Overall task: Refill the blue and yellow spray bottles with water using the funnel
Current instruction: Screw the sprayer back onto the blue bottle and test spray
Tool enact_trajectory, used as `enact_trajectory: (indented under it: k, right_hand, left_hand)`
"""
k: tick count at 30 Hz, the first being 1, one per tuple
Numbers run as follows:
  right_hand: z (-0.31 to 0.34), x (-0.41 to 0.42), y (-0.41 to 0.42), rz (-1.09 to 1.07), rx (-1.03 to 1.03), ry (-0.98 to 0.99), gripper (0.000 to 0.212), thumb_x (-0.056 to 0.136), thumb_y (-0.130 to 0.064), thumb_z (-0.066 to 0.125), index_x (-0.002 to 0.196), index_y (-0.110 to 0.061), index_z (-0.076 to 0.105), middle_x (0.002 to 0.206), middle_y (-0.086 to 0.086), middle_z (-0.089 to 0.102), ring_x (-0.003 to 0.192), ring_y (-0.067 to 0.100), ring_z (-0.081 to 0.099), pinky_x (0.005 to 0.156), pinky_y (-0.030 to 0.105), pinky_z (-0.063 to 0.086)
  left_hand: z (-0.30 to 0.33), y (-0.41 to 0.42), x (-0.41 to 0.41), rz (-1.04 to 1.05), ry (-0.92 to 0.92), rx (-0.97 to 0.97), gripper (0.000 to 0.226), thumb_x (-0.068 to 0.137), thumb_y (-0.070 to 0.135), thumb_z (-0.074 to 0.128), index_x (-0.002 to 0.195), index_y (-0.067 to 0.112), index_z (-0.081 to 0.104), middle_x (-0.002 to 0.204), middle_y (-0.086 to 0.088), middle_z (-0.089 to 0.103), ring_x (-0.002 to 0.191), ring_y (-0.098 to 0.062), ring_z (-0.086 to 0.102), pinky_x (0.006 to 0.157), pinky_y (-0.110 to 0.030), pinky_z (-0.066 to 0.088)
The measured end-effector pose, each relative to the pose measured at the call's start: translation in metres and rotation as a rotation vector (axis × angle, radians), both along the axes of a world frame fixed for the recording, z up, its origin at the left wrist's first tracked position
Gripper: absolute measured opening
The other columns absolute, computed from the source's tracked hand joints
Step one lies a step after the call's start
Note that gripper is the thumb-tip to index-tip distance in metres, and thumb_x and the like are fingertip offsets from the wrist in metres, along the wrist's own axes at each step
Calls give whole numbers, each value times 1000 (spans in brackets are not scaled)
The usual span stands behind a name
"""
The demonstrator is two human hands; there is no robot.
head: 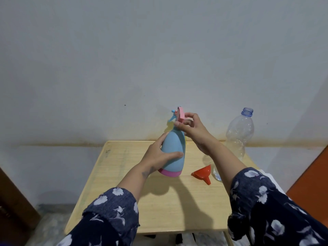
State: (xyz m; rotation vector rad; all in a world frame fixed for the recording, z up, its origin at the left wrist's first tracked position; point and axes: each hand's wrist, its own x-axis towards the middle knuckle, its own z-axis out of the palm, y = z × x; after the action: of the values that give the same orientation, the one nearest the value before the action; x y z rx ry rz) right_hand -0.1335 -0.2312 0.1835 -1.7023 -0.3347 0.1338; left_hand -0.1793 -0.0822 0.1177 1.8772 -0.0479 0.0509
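Observation:
The blue spray bottle (173, 148) with a pink base is lifted above the wooden table (124, 183). My left hand (158, 155) grips its body from the left. My right hand (192, 128) curls round the neck, right below the pink spray head (181, 113). A red funnel (202, 174) lies on its side on the table, right of the bottle. A sliver of yellow (185, 139) shows behind the blue bottle; the rest of that thing is hidden.
A tall clear plastic bottle (238, 135) with no cap stands at the table's back right corner. A second clear object (216, 174) lies partly hidden behind my right forearm. A pale wall rises right behind the table.

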Motion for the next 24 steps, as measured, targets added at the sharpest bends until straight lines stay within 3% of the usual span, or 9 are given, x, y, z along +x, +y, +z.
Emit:
enact_trajectory:
  k: [3,5,7,10,13,15,19,22,24]
  right_hand:
    - [5,0,-3,50,37,-28,73,86,-4,67,142,-35,33,122,6,61,105,14,64,99,34,46]
    - [4,-3,2,-60,-19,-130,69,78,-5,75,133,-35,44,99,4,64,89,16,63,91,37,51]
    - [0,-4,8,-178,-50,-188,64,71,-17,83,119,-34,44,90,0,58,79,15,57,83,40,52]
    - [-2,-5,10,-122,-130,-173,52,82,-29,72,122,-38,39,104,2,56,89,18,57,86,39,50]
    - [3,-2,0,48,-39,16,57,90,-3,58,129,-41,42,118,17,61,110,25,59,99,39,48]
    - [2,-3,-1,5,-25,-24,61,83,3,66,126,-37,46,118,15,63,100,20,62,95,38,51]
    - [-10,-6,11,-230,-77,-234,55,75,-17,79,114,-32,44,111,-13,57,89,12,55,86,39,51]
    - [-6,-6,7,-89,-76,-113,44,89,-20,62,118,-46,42,119,3,55,106,23,56,97,45,49]
    - [-2,-4,1,-28,-47,-35,53,90,-9,57,119,-51,44,121,7,56,110,24,57,99,47,48]
  left_hand:
    - [2,-2,-2,25,3,41,81,55,54,78,129,56,44,116,18,61,101,-11,63,84,-44,58]
    - [2,-6,-3,60,0,79,81,54,58,76,128,56,43,116,18,61,101,-12,62,83,-44,58]
    - [3,-11,-4,89,-9,133,75,53,60,74,122,57,43,113,18,62,99,-12,62,82,-43,57]
    - [1,-11,-6,123,-4,158,77,54,59,73,125,56,42,113,18,62,98,-12,62,81,-42,57]
    - [-4,-9,-8,118,26,140,87,57,58,75,135,55,36,118,15,58,100,-14,60,80,-41,58]
    - [-5,-13,-9,129,23,142,85,57,59,75,133,54,37,119,15,58,100,-14,60,81,-42,57]
    - [-2,-22,-7,155,11,191,89,51,65,70,133,53,37,117,17,61,101,-13,62,83,-41,56]
    - [-2,-22,-7,166,16,178,84,54,62,72,130,57,38,116,19,61,100,-11,62,82,-41,56]
    - [-4,-22,-7,179,13,178,81,57,60,73,130,58,38,116,20,60,101,-12,61,83,-41,55]
